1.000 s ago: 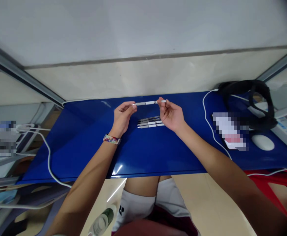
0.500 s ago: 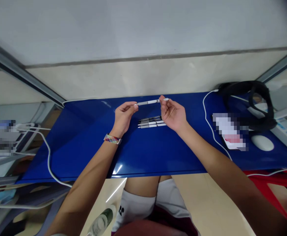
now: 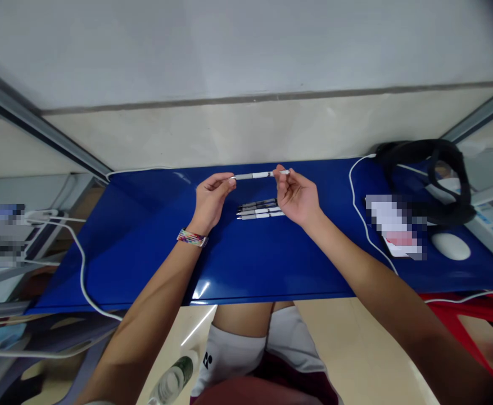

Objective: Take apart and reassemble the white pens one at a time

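Note:
A white and grey pen (image 3: 254, 175) is stretched level between my two hands, above the far part of the blue table (image 3: 153, 242). My left hand (image 3: 211, 198) pinches its tip end between thumb and fingers. At the other end, my right hand (image 3: 297, 195) grips the pen near its clip, palm turned partly up. Just below the held pen, several pens (image 3: 259, 214) lie side by side on the table, some dark and some white, tips pointing left. My right hand partly hides their right ends.
To the right lie a phone-like item (image 3: 393, 228), blurred out, a white mouse (image 3: 451, 246) and a black looped headset-like object (image 3: 427, 180). White cables (image 3: 358, 208) run along both sides. A wall (image 3: 246, 132) stands behind the table. A bottle (image 3: 172, 382) is below the front edge.
Almost nothing differs. Both hands have shifted very slightly left with the pen, which sits a touch more level. The pens on the table have stayed put.

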Demonstrator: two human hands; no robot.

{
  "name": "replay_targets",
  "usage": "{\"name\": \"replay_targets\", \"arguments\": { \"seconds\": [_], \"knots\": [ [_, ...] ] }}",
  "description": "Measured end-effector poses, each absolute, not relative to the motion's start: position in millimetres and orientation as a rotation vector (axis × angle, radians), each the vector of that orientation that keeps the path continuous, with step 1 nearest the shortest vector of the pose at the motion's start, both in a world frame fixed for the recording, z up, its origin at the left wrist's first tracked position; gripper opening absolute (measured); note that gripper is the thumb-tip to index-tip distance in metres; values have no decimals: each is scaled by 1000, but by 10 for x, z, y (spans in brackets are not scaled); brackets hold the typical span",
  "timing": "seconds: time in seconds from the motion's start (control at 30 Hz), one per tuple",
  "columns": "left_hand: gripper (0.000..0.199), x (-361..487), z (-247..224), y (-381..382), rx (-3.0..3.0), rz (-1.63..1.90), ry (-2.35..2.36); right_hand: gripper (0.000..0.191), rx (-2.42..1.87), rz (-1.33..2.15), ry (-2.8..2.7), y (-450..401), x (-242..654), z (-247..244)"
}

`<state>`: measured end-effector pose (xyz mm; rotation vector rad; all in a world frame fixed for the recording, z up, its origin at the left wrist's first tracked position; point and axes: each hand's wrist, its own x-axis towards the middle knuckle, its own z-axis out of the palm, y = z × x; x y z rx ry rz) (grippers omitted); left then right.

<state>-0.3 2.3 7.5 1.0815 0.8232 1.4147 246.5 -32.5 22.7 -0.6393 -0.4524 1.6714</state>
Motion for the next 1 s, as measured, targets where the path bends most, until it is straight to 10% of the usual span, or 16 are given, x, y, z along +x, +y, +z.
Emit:
{"name": "replay_targets", "arguments": {
  "seconds": [1.0],
  "knots": [
    [26,63,82,1,1018,1392,763,36,-784,1408,-752,-298,2467,125]
  ]
}}
